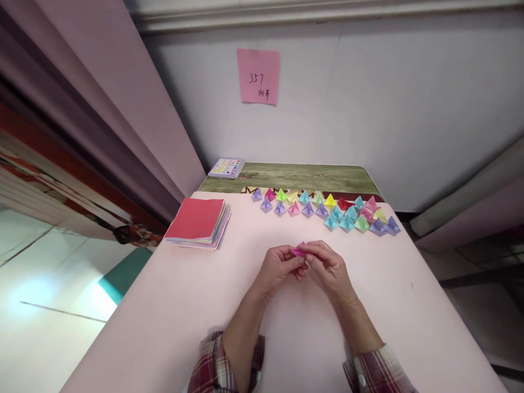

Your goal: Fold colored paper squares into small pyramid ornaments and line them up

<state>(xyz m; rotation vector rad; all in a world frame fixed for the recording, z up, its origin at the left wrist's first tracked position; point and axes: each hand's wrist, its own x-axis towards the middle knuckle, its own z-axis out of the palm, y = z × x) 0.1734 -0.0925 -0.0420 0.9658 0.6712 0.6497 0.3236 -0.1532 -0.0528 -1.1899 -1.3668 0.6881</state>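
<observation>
My left hand (279, 265) and my right hand (328, 266) meet over the middle of the pale pink table (184, 305). Between their fingertips they pinch a small folded pink paper piece (299, 250), with the fingers of both hands curled closed on it. Most of the piece is hidden by my fingers. Beyond my hands, several folded paper shapes (327, 210) in many colours lie in rows near the table's far edge.
A stack of coloured square paper sheets (198, 221), red on top, lies at the far left of the table. A paper packet (226, 168) rests on a green wood-patterned surface (295, 177) behind. A pink note (258, 76) hangs on the white wall.
</observation>
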